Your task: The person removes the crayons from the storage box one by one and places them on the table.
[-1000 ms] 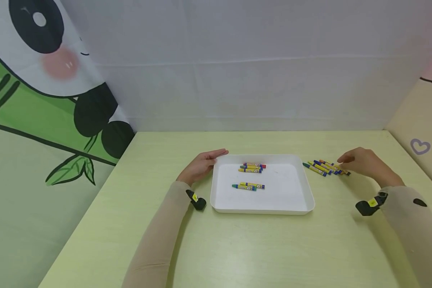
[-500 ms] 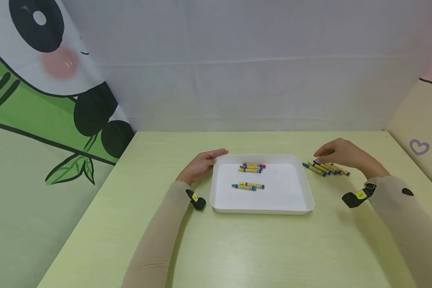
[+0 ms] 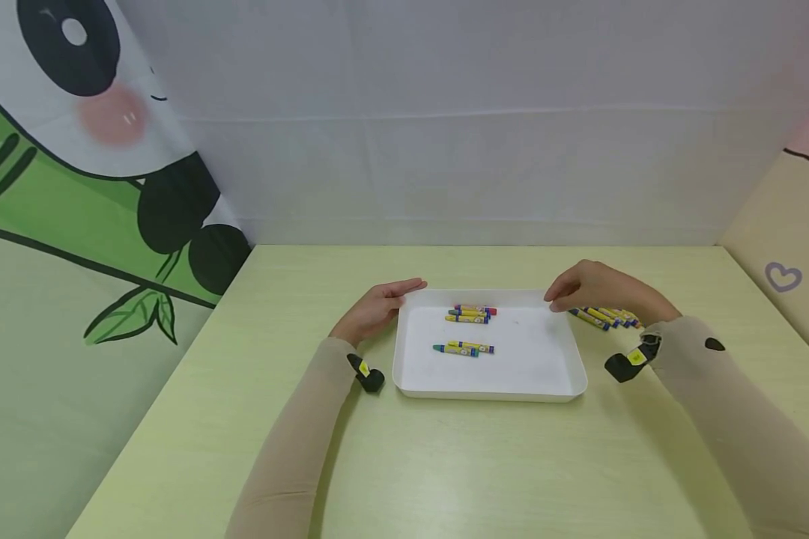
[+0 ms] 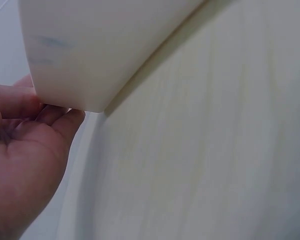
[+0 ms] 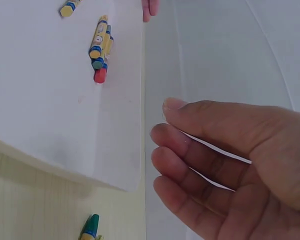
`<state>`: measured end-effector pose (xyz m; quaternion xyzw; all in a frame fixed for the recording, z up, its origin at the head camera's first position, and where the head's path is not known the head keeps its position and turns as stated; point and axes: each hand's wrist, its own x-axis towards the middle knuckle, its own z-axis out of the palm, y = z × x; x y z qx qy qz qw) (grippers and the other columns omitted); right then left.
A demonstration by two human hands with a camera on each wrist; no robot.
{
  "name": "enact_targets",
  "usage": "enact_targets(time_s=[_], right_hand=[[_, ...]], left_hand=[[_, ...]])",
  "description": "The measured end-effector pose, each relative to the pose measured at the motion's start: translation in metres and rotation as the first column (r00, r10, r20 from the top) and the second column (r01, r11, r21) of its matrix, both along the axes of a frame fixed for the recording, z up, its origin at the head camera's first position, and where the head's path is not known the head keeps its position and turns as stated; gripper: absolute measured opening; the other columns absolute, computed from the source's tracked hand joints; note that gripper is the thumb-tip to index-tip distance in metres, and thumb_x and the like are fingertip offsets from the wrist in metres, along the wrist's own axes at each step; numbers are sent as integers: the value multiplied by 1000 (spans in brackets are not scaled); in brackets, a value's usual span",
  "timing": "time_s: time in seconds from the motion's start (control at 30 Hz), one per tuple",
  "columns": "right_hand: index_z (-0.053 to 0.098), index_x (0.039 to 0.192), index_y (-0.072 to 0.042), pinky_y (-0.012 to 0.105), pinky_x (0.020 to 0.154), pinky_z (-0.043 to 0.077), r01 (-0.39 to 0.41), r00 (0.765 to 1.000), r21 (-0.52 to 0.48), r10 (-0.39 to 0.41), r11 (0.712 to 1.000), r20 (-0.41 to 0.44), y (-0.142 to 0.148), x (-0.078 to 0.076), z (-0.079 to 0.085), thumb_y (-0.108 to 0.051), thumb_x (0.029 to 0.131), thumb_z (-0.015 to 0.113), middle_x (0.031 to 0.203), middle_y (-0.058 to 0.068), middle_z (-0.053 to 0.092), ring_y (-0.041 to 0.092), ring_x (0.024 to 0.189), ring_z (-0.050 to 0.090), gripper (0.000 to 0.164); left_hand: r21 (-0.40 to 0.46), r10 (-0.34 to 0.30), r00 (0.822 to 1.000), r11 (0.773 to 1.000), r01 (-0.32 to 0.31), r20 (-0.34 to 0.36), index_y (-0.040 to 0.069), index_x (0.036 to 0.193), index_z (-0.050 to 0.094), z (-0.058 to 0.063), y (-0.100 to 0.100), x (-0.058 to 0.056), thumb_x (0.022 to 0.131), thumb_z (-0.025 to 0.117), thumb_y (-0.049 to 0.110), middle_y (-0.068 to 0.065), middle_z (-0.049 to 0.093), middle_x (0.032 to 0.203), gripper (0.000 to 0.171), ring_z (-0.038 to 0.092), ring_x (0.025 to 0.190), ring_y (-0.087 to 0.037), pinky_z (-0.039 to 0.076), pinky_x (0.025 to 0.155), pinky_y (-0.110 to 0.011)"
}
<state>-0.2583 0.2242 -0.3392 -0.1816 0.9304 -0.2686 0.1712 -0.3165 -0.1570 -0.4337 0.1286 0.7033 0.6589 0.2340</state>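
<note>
A white tray (image 3: 532, 359) stands on the table. My left hand (image 3: 372, 313) holds its back left corner, and the left wrist view shows the fingers (image 4: 60, 120) bent against the tray's corner (image 4: 80, 85). Inside the tray lie three crayons (image 3: 467, 319) near the back, one of them red-tipped, and two crayons (image 3: 457, 350) nearer the front. My right hand (image 3: 600, 288) hovers by the tray's back right corner. Its fingers (image 5: 175, 162) are loosely bent with nothing between thumb and fingertips. Several more crayons (image 3: 589, 320) lie to the right of the tray, partly hidden by that hand.
The pale wooden table (image 3: 485, 464) extends in front of the tray and to both sides. A plain pale cloth (image 3: 472, 172) hangs behind its back edge. Printed cloths (image 3: 175, 262) with cartoon figures stand left and right.
My right hand has moved left across the loose crayons to the tray's back right corner. The left hand stays at its corner, and the crayons in the tray have not moved.
</note>
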Motion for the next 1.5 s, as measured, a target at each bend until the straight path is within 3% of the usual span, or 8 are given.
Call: enact_targets(time_s=[0.6, 0.93, 1.23, 1.5], right_hand=[[73, 104, -6, 28, 77, 48, -148, 986, -3, 148, 989, 80, -65, -13, -12, -14, 86, 71, 93, 0, 70, 14, 83, 59, 20], [73, 98, -6, 26, 71, 45, -250, 961, -21, 250, 968, 118, -81, -17, -22, -9, 85, 70, 85, 0, 65, 12, 76, 51, 14], [74, 94, -14, 26, 71, 41, -236, 960, 54, 225, 970, 164, -96, -18, -34, -13, 86, 70, 80, -2, 57, 14, 78, 49, 9], [73, 94, -14, 25, 68, 38, -252, 956, 87, 234, 964, 178, -101, -17, -36, -13, 84, 72, 79, -2, 54, 14, 77, 48, 10]], left_hand=[[9, -5, 1000, 1000, 5, -5, 10, 147, 40, -1, -1, -1, 101, 31, -5, -3, 40, 152, 49, 32, 143, -19, 30, 117, -38], [-4, -9, 1000, 1000, 9, -10, 11, 147, 41, 2, -2, 2, 101, 32, -5, -2, 40, 152, 49, 32, 143, -20, 30, 116, -39], [2, -20, 1000, 1000, 20, -12, 9, 148, 39, 2, -3, 2, 101, 31, -5, -4, 38, 154, 49, 30, 144, -21, 29, 117, -39], [-6, -5, 1000, 1000, 5, 1, 10, 147, 41, 0, -2, 2, 101, 32, -4, -2, 40, 152, 49, 32, 143, -19, 30, 116, -38]])
